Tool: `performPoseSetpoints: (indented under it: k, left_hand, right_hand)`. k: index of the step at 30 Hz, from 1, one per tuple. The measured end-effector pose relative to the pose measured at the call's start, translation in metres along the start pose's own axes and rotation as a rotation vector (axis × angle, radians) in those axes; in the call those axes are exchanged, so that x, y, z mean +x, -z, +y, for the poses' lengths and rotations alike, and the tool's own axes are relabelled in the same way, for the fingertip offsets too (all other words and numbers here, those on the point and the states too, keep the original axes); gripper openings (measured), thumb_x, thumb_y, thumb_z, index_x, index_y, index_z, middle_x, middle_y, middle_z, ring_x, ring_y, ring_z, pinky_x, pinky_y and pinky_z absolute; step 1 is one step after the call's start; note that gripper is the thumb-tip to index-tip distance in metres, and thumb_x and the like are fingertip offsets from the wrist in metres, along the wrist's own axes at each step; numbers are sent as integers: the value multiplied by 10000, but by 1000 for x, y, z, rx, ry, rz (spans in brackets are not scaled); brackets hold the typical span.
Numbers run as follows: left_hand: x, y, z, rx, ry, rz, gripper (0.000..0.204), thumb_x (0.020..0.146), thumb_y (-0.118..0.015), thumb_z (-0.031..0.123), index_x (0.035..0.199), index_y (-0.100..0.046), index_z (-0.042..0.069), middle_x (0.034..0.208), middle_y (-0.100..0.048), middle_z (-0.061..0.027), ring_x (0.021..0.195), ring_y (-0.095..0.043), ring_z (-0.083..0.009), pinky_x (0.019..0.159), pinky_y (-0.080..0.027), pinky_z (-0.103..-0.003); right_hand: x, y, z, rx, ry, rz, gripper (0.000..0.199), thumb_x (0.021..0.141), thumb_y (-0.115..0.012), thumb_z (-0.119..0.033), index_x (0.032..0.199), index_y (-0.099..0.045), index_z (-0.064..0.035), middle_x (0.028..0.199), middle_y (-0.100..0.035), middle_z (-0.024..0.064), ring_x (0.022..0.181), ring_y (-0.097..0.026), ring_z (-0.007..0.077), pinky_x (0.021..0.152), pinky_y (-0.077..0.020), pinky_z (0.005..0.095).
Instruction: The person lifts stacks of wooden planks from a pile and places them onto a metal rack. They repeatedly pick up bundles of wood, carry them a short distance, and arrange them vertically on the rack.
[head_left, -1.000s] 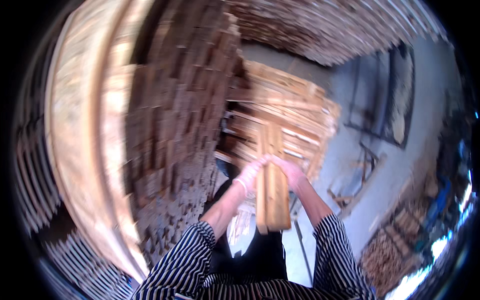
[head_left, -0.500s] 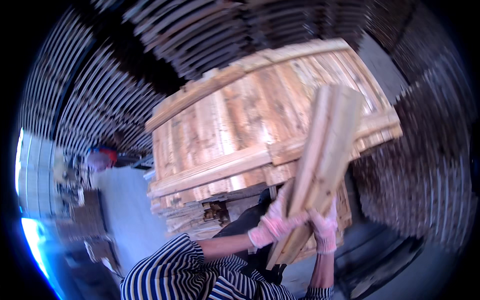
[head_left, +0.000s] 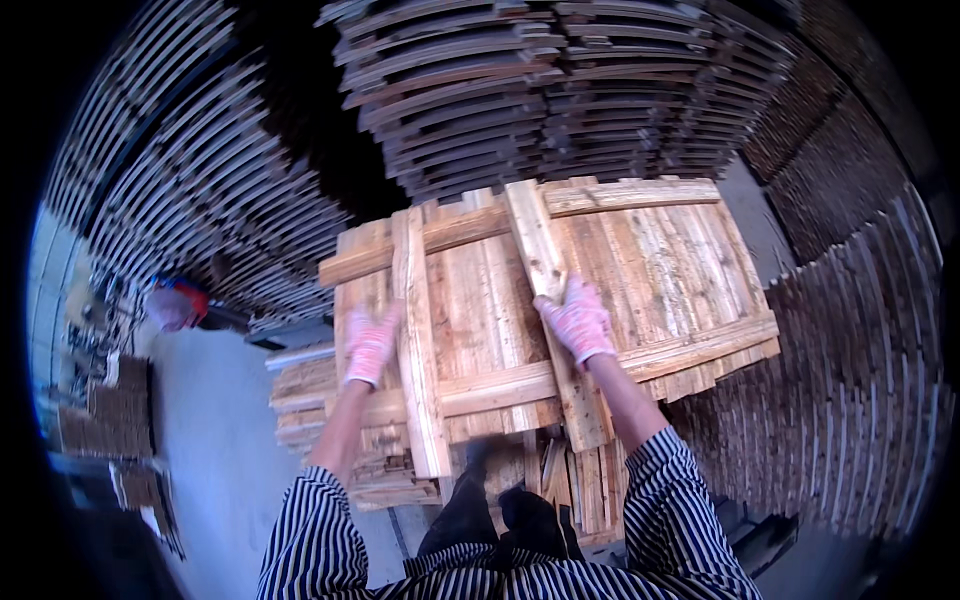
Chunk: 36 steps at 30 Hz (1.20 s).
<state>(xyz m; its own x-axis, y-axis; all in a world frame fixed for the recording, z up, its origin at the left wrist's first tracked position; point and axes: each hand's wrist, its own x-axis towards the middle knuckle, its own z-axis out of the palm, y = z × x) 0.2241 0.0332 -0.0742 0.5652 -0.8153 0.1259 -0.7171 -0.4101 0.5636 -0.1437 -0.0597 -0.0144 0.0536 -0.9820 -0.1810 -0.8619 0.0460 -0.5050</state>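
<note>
A low stack of wood carries a layer of side-by-side planks (head_left: 470,330), with a far crosspiece (head_left: 640,196) and a near crosspiece (head_left: 490,388) along its edges. Two loose boards lie across both crosspieces: a left board (head_left: 411,300) and a right board (head_left: 538,240), their near ends jutting past the edge. My left hand (head_left: 372,345), in a pink-and-white glove, is open beside the left board, thumb near its edge. My right hand (head_left: 580,320), gloved alike, straddles the right board with thumb and fingers on either side.
Tall stacks of spaced planks (head_left: 590,90) rise behind, with more plank stacks at the left (head_left: 200,160) and right (head_left: 850,360). Another person (head_left: 180,304) is at the left. Grey floor (head_left: 215,440) runs along that side; shorter stacks (head_left: 105,410) stand beyond.
The boards I held together in both hands now lie apart across the crosspieces. My hands have separated, the left moving to the left, and my view has turned.
</note>
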Motion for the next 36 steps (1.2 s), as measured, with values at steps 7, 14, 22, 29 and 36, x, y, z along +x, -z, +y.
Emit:
performPoseSetpoints:
  k: [7,14,22,29,36]
  left_hand:
    - [151,-14,-92,-512,584,-93,799,973,-589,612,1397,-551,-65,1319,-629,-170,1174,-599,-254,1051,-468,-380]
    - [193,-34,-129,-948,485,-186,721,1015,-510,612,1360,-586,-16,1272,-648,-151,1106,-632,-252,989,-517,-381]
    - [184,-7,-106,-766,234,-170,653,1028,-480,544,1368,-609,2,1307,-649,-153,1167,-598,-264,1015,-463,-376]
    - [62,12,52,-439,-109,-136,825,935,-723,398,1522,-356,-51,1489,-482,-265,1362,-474,-346,1164,-354,-404]
    - [-23,-2,101,18,118,-409,1182,712,-865,335,1623,-181,22,1562,-376,-305,1426,-429,-419,1202,-353,-402]
  right_hand:
    - [-17,10,-9,-52,-101,-75,1042,762,-821,-336,1612,-241,-170,1363,-529,253,1260,-560,436,1030,-488,515]
    - [-10,16,-16,-14,-160,-137,1010,792,-786,-327,1621,-218,-221,1428,-498,252,1319,-526,419,1063,-476,517]
    - [-4,15,-42,3,-128,-125,993,782,-779,-337,1613,-248,-214,1455,-486,257,1305,-547,413,1045,-490,510]
    - [5,-6,-52,-50,-175,-53,986,796,-764,-339,1620,-238,-209,1408,-506,260,1294,-546,415,1035,-489,526]
    - [6,-20,-52,-213,-58,38,977,852,-754,-478,1615,-236,-155,1431,-503,288,1282,-543,424,1054,-474,496]
